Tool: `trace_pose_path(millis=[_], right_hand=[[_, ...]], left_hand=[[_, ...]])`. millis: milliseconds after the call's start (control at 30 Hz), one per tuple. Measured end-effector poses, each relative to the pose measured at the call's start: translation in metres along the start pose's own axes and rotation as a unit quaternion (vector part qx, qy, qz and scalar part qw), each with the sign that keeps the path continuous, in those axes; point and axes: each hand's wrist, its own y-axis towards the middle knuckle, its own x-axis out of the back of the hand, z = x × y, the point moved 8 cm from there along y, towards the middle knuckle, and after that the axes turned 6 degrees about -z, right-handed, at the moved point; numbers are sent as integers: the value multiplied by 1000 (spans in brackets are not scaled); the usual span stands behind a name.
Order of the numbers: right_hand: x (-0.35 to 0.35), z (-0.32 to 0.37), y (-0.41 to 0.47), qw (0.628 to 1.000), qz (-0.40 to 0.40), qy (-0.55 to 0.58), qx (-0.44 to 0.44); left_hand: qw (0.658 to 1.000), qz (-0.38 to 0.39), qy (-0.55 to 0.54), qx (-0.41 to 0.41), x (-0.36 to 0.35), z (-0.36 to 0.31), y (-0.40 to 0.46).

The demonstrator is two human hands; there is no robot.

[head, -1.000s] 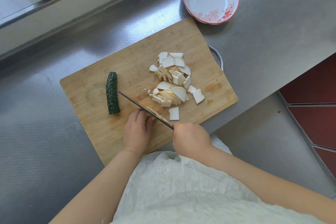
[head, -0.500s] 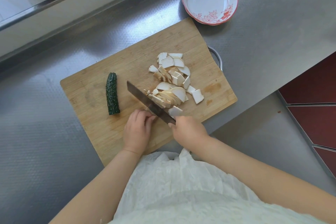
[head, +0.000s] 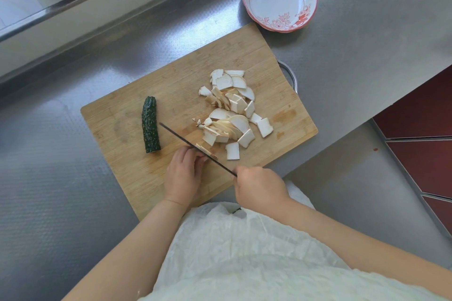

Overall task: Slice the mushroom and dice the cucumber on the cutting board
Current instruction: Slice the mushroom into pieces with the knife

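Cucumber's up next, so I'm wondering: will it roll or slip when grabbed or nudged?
The cucumber lies on its rounded side on the cutting board, so a sideways nudge would probably roll it. Its bumpy skin likely helps the grip. It looks uncut and straight, so probably stiff, not floppy.

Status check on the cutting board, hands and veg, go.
Right hand grips knife, blade down. Left hand holds last mushroom piece. Slices piled; cucumber uncut. Nothing obstructing.
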Motion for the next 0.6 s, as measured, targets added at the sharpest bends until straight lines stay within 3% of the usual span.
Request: trace_pose_path(millis=[600], right_hand=[[-3, 10, 9, 999, 38, -17, -8]], left_hand=[[999, -21, -22, -15, 0, 3, 0]])
